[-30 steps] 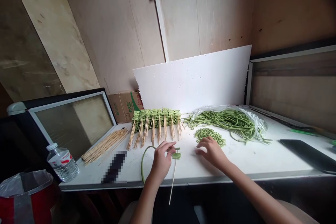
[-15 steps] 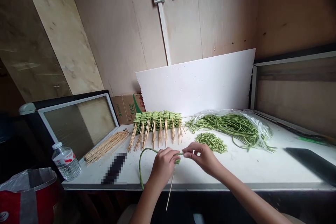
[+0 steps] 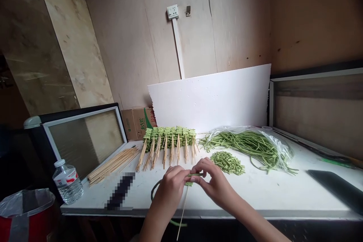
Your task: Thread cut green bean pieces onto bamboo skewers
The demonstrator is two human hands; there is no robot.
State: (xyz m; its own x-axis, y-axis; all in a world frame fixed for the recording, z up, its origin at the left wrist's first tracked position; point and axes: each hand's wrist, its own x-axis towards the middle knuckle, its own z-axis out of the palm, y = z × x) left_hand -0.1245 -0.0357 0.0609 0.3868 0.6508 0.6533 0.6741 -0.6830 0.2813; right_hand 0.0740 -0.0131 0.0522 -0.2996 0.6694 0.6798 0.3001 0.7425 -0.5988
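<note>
Bean strand (image 3: 200, 174), both hands on it.
My right hand (image 3: 217, 185), a second ago loose near the cut pile (image 3: 227, 162), has closed to a narrow pinch beside my left (image 3: 170, 187), also pinched on the strand; both now work one spot. Below my fingers, short green segments (image 3: 188, 184) sit at the top of a thin, pale, straight skewer (image 3: 183, 208). Strand smooth, curling past my left wrist; cut pile stubby, matte; bagged beans (image 3: 246, 140) long, tangled.

Bare left hand (image 3: 172, 183), right hand (image 3: 212, 181) and forearms (image 3: 252, 219)
</note>
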